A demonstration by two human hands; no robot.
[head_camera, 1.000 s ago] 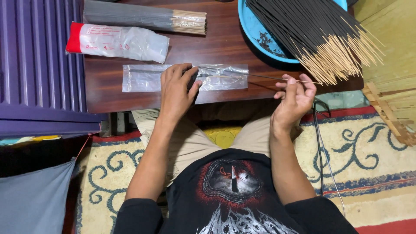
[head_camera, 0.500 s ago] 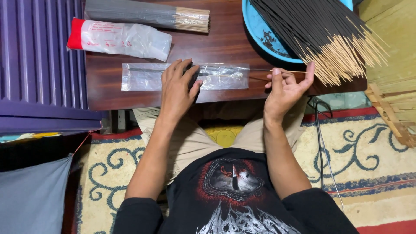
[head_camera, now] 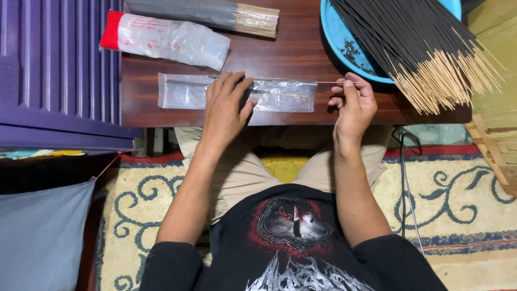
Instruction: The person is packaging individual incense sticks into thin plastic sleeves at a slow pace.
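Your right hand (head_camera: 353,105) is pinching the bare wooden tail of 1 thin incense stick (head_camera: 323,82) between thumb and fingertips; the rest of the stick is lying inside the clear plastic sleeve (head_camera: 186,91), just past its open right end. Your left hand (head_camera: 226,108) is lying flat, fingers spread, pressing the sleeve against the dark wooden table (head_camera: 296,54); it is holding by pressure, not closing around anything.

Judgement: the stick is looking very light, stiff along its length but brittle, likely to snap if bent. The bare tail is the safest place to hold; the dark coating probably crumbles or smudges. The sleeve is looking thin, soft and slippery, so flat pressure near the mouth suits it.

Packages:
- 1 filled sleeve of dark sticks (head_camera: 204,12) is lying at the table's far edge, pale tails pointing right.
- 1 clear bag with a red end (head_camera: 167,39) and small red printing is lying just below it, above the working sleeve.
- The blue basin (head_camera: 344,43) at upper right is holding a large loose heap of black sticks (head_camera: 420,37), tails fanning over its rim.
- A purple ribbed panel (head_camera: 54,70) is standing to the left.
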